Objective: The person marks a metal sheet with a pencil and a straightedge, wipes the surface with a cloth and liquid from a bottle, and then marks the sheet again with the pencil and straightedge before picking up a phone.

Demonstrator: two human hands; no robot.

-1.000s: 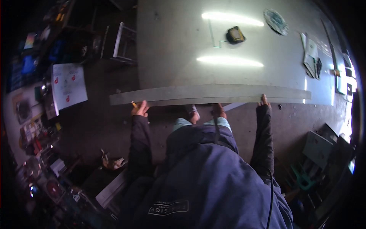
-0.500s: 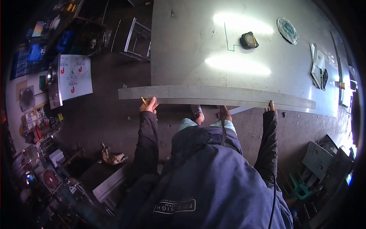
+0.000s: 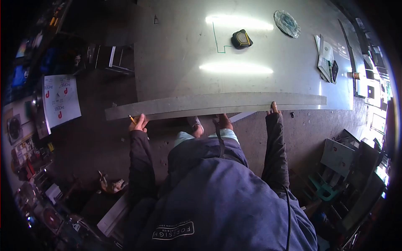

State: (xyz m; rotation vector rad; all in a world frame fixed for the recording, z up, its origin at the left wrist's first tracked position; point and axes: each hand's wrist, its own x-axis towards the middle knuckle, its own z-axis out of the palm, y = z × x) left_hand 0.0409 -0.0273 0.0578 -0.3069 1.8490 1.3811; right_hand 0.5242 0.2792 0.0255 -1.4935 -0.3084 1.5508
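Observation:
A long flat metal strip (image 3: 188,104) lies along the near edge of the metal-topped table (image 3: 176,79), its left end jutting past the table's corner. Near that end my left hand (image 3: 138,124) grips the strip's front edge and also holds a yellow pencil (image 3: 132,119), whose tip points up and left. Toward the other end, my right hand (image 3: 274,109) is closed on the same edge, thumb on top and fingers mostly hidden beneath.
On the table are a tape measure (image 3: 242,39), a round plastic-wrapped disc (image 3: 287,24), papers (image 3: 325,58) and a dark phone-like object (image 3: 334,71). A white printed panel (image 3: 61,100) stands left. A dog-like animal (image 3: 111,184) lies on the floor; a green stool (image 3: 324,188) stands right.
The view has shifted, so the table and strip appear farther left and slightly rotated. Both hands keep their hold on the strip, with little visible shift against the table.

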